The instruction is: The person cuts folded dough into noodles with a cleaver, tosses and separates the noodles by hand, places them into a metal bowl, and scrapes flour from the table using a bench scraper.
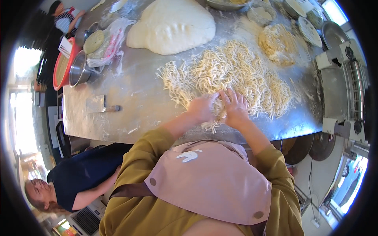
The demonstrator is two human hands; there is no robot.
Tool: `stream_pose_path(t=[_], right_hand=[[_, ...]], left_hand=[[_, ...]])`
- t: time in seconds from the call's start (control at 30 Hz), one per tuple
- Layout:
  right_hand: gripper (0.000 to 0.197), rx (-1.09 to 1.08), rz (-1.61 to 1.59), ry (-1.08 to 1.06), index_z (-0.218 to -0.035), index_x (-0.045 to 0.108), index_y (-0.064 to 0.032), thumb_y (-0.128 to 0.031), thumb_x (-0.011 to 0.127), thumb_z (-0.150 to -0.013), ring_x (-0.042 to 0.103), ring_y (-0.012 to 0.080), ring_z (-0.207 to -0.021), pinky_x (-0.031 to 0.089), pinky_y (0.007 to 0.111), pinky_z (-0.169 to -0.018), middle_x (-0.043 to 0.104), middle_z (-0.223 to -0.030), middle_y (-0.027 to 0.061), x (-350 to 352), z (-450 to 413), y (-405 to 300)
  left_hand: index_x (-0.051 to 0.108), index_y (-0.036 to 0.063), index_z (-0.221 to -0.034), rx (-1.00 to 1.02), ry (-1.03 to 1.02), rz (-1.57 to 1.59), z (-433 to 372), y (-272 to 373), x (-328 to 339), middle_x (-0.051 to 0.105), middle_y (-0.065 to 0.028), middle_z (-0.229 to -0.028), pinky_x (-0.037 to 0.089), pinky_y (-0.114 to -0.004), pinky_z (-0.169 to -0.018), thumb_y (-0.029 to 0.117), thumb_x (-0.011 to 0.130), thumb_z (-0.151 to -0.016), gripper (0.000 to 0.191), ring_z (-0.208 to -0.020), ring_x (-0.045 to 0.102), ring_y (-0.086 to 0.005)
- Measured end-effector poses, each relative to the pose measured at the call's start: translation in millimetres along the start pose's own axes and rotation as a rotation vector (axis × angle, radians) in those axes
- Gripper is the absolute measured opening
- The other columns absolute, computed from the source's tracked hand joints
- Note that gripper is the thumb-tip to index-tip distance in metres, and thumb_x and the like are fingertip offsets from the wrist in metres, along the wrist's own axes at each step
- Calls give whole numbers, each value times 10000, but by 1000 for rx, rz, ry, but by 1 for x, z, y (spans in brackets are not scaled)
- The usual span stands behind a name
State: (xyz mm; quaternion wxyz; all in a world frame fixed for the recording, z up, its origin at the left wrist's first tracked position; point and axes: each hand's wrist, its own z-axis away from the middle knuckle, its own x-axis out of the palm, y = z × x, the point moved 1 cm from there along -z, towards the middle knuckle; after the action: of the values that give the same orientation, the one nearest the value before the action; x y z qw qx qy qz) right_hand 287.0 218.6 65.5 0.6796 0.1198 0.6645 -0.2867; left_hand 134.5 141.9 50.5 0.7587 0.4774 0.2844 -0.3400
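Observation:
A wide heap of floured fresh noodles [233, 69] lies on the metal worktable before me, with looser strands at its left edge. At the near side of the heap, my left hand [203, 107] curls around a bunch of noodles. My right hand [235, 109] grips the same bunch from the other side, fingertips pressed into the strands. Both hands nearly touch at the fingertips, and strands hang out between them toward the table edge. Behind the heap rests a large, smooth mass of dough [174, 28].
A dough scraper [99, 105] lies at left, near a steel bowl [79, 69], a red basin [57, 78] and a plastic bag [113, 41]. Crumbly floured dough [279, 44] sits back right. A roller machine [342, 88] stands at the right edge. People are at far left and near left.

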Motion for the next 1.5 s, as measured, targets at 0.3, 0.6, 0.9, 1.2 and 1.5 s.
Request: stream_pose_path(t=[0.3, 0.6, 0.9, 1.2, 1.5], right_hand=[[409, 137, -499, 259, -1087, 625, -44, -281, 742, -774, 618, 260, -849, 495, 357, -764, 634, -901, 109, -70, -41, 47], [271, 262, -774, 280, -1128, 613, -83, -214, 636, -892, 565, 173, -872, 468, 309, -790, 597, -956, 65, -95, -21, 59], [476, 461, -350, 364, -1234, 550, -67, -272, 684, -826, 511, 352, -1140, 421, 429, -958, 556, -1204, 181, -33, 52, 104], [447, 33, -399, 412, -1163, 570, -40, -155, 673, -744, 543, 395, -1051, 452, 452, -916, 569, -1117, 194, 39, 20, 18], [359, 274, -321, 543, -1144, 597, -61, -141, 659, -800, 539, 359, -1087, 421, 448, -953, 603, -1117, 169, -1, 33, 102]], left_hand=[[549, -5, -1205, -113, 458, 856, -8, 2, -90, 660, -128, -1015, 552, -271, -679, 103, 660, -844, 393, -832, 653, -171], [560, 41, -1214, -104, 315, 1031, 5, -21, -102, 645, -63, -855, 521, -274, -654, 216, 695, -829, 444, -741, 630, -138], [419, 238, -1390, 43, 356, -163, -1, 10, -34, 391, -156, -1410, 225, -488, -1108, 398, 794, -680, 818, -1322, 310, -369], [649, 174, -1079, 216, 3, -200, 1, -3, -2, 504, -141, -1276, 298, -464, -1056, 351, 747, -685, 443, -1227, 424, -342], [573, 136, -1212, 1, 554, -179, 36, -46, -39, 395, -170, -1374, 303, -475, -1061, 279, 788, -633, 633, -1258, 381, -378]])
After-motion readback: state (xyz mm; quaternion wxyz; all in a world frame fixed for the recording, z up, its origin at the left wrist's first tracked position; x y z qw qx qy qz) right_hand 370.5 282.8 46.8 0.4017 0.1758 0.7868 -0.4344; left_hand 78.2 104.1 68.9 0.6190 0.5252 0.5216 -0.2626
